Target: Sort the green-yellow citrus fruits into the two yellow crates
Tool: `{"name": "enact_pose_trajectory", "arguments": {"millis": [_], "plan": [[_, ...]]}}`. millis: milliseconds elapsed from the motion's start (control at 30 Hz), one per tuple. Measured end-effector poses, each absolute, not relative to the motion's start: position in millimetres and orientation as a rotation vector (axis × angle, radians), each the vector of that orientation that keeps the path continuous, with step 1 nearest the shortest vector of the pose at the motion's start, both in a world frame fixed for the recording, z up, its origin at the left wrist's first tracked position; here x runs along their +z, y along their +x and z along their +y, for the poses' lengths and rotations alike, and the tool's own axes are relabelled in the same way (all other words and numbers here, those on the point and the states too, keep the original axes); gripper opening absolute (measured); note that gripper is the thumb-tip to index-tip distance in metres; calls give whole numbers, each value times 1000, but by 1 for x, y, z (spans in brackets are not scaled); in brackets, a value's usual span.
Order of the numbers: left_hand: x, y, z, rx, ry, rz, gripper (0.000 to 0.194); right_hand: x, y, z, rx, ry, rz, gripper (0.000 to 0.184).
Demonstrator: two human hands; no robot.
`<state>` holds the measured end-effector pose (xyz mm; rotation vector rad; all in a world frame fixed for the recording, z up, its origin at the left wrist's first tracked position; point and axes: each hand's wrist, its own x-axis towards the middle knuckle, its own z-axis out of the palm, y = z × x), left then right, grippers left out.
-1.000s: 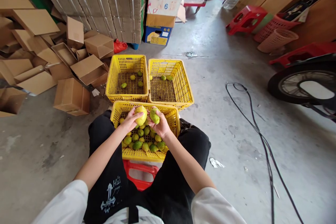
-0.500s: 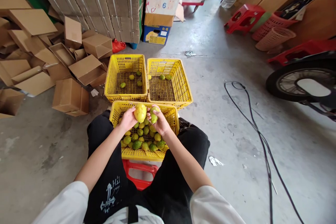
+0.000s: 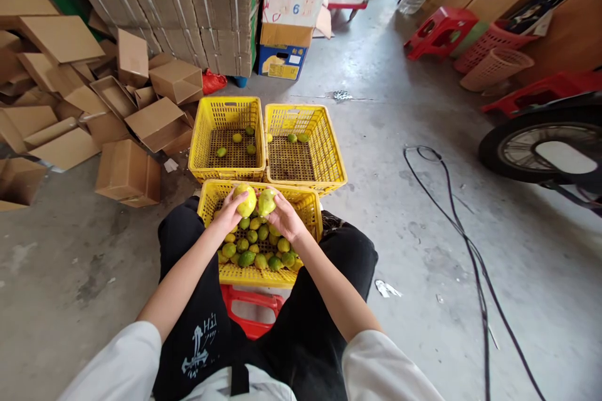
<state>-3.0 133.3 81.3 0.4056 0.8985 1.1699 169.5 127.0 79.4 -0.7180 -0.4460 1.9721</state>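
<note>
My left hand (image 3: 229,212) is closed on a large yellow lemon (image 3: 246,202). Close beside it, my right hand (image 3: 286,218) grips a yellow-green lemon (image 3: 266,202). Both fruits are held above the near yellow crate (image 3: 256,276), where several green and yellow lemons (image 3: 251,236) lie on the bottom. Behind it stand two more yellow crates. The far left crate (image 3: 202,138) has a few lemons on its floor, as does the far right crate (image 3: 329,144).
Cardboard boxes (image 3: 126,172) are heaped on the left, with stacked flat cardboard (image 3: 188,6) behind. A red stool (image 3: 251,329) shows between my knees. To the right are a black cable (image 3: 454,219), a motorbike wheel (image 3: 522,144) and another red stool (image 3: 442,31).
My hands have turned the two lemons. The right-hand one has shifted left and shows a different, yellower side; the left-hand one has moved slightly left.
</note>
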Motion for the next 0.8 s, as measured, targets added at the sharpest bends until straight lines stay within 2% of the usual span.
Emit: {"name": "enact_pose_trajectory", "arguments": {"millis": [167, 400, 533, 633, 800], "plan": [[85, 2, 131, 1055, 301, 835, 43, 78, 171, 125, 1941, -803, -394, 44], [85, 5, 131, 1057, 379, 813, 52, 77, 173, 128, 1882, -860, -325, 42], [80, 5, 131, 1089, 415, 837, 60, 70, 173, 129, 1988, -797, -316, 36], [74, 2, 132, 1130, 385, 887, 52, 63, 171, 129, 2047, -737, -303, 42], [70, -1, 135, 1192, 357, 910, 35, 60, 165, 129, 1966, -785, -304, 47]]}}
